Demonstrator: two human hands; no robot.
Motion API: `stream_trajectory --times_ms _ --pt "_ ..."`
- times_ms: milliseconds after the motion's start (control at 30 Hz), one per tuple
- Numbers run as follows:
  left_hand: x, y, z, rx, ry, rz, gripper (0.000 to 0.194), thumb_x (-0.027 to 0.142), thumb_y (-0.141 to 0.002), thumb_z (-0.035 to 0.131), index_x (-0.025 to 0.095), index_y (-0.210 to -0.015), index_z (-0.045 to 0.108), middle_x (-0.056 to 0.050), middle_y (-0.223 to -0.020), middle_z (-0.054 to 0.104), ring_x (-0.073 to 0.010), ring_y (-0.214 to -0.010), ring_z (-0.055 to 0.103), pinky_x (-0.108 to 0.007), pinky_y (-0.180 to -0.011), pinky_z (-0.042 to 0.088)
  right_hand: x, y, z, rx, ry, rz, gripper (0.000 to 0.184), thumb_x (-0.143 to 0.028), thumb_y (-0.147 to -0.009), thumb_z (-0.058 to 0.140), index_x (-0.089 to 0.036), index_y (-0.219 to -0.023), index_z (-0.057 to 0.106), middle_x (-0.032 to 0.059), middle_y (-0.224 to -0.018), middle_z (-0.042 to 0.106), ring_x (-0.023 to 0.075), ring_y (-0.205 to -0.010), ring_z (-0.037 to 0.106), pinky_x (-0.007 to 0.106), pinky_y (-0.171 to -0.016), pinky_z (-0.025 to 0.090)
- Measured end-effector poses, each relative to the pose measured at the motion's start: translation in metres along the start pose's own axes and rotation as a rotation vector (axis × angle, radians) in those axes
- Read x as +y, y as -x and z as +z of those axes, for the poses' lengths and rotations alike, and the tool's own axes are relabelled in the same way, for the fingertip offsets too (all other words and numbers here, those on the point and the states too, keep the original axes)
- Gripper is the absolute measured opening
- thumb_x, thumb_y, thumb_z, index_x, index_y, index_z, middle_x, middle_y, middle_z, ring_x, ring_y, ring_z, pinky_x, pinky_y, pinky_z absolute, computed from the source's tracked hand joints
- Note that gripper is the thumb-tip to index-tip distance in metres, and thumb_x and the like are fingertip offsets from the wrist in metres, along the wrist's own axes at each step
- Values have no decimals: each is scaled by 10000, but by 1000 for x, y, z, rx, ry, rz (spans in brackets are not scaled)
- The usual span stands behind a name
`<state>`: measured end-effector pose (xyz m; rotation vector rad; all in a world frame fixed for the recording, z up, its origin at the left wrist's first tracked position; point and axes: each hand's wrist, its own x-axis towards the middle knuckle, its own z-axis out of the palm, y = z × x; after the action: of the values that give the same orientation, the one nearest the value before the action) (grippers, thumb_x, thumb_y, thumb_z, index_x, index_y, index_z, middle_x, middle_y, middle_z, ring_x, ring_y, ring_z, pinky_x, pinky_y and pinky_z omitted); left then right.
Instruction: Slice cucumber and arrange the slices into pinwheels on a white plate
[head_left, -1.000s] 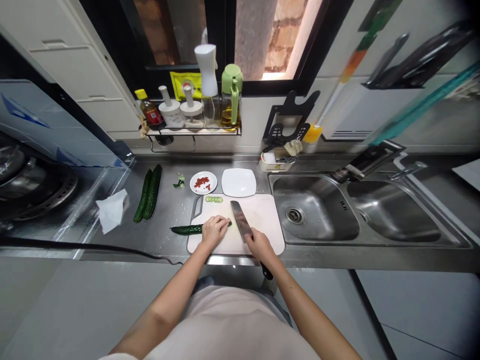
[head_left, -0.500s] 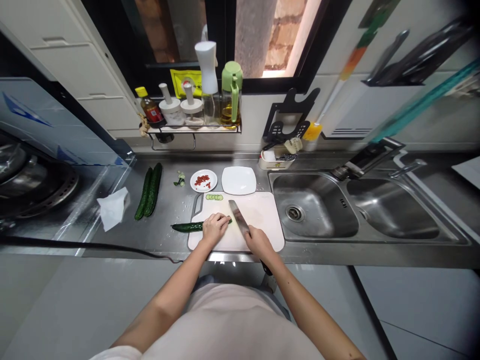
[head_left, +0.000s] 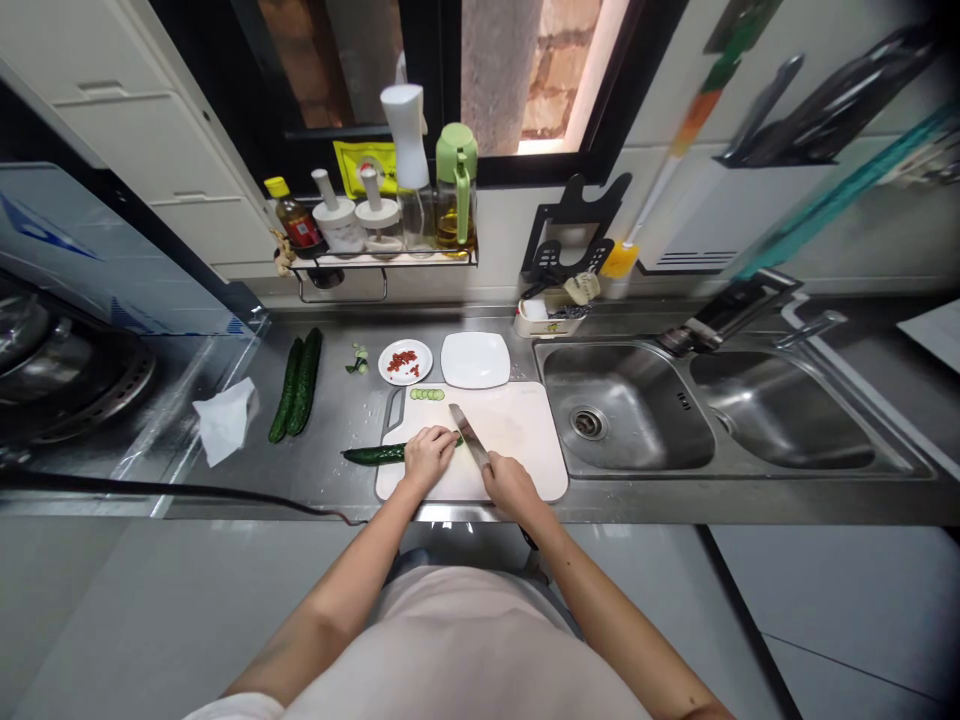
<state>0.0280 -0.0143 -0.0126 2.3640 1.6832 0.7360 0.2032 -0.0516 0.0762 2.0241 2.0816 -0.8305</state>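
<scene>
A dark green cucumber lies across the left side of the white cutting board, its far left end past the board's edge. My left hand is closed over the cucumber near its right end. In my right hand is a kitchen knife, its blade slanting up and to the left beside the cucumber's cut end. Whether the edge touches the cucumber I cannot make out. A short row of cucumber slices rests at the top left of the board.
Behind the board stand a white plate and a small plate with red chopped pieces. Two whole cucumbers and a white tissue lie to the left. A double steel sink adjoins the board's right side.
The knife and my right hand have shifted left, bringing the blade closer to the cucumber's end. My left hand stays on the cucumber. The camera view has moved slightly.
</scene>
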Motion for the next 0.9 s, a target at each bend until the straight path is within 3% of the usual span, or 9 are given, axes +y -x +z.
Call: stream_trajectory --times_ms 900 --pt "0 1 0 17 8 34 211 302 -923 506 276 -972 709 -20 -950 675 -151 -873 562 -282 -744 405 -1 10 -3 -100 28 -17 265 -174 -931 369 -128 -1084 580 152 -996 677 232 -924 637 271 -686 357"
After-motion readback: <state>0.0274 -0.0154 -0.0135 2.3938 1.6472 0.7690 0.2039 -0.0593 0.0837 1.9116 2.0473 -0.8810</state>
